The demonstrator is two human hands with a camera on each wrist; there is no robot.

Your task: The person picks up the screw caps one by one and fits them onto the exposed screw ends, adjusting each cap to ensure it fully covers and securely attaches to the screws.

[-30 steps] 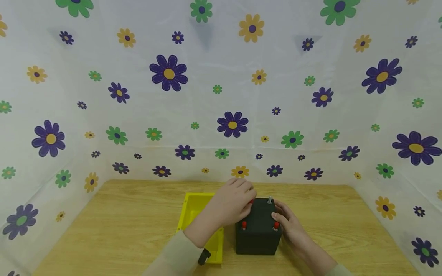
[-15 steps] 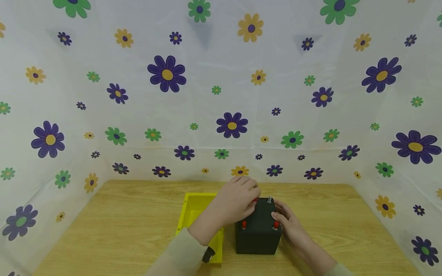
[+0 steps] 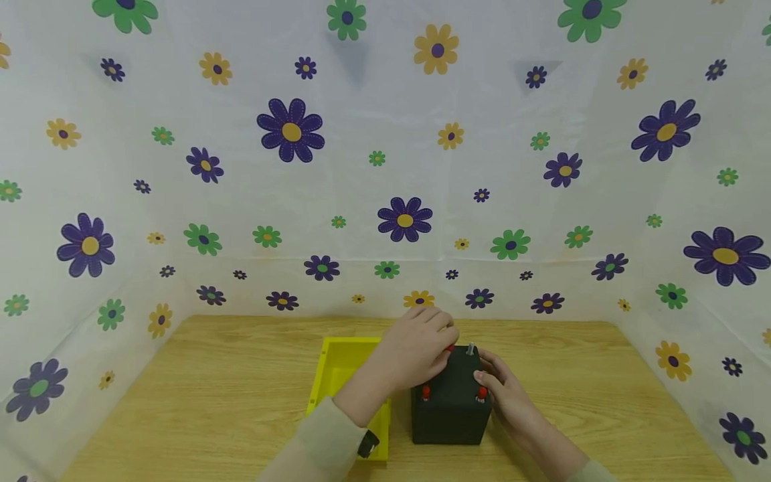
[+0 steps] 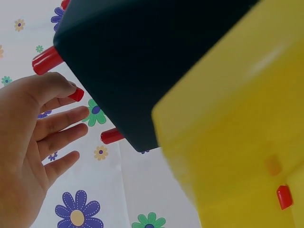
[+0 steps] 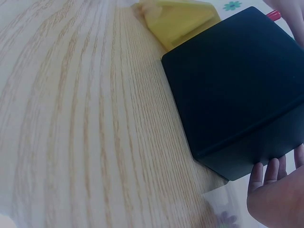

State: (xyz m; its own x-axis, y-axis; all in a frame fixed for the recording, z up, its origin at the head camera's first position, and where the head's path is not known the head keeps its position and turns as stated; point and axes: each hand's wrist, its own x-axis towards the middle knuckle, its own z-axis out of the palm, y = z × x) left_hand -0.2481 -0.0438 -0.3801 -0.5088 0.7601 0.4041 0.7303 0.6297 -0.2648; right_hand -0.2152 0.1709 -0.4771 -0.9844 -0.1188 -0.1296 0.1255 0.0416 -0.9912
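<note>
A black box (image 3: 452, 422) stands on the table with posts on its top. Red caps (image 3: 425, 393) cover the two front posts, while a bare metal post (image 3: 471, 349) shows at the back right corner. My left hand (image 3: 415, 345) is over the box's back left corner. In the left wrist view its thumb and index finger pinch a small red cap (image 4: 77, 94), the other fingers spread loosely. My right hand (image 3: 508, 398) grips the box's right side, thumb on the top edge and fingers along the side.
Left of the box lies a yellow tray (image 3: 318, 375), partly hidden under my left forearm. A loose red cap (image 4: 284, 197) shows in the tray in the left wrist view. A white flowered cloth (image 3: 349, 201) stands behind the wooden table (image 3: 229, 402).
My left hand has shifted slightly to the right over the box, with the red cap between its fingers. The right hand and the box have stayed in place.
</note>
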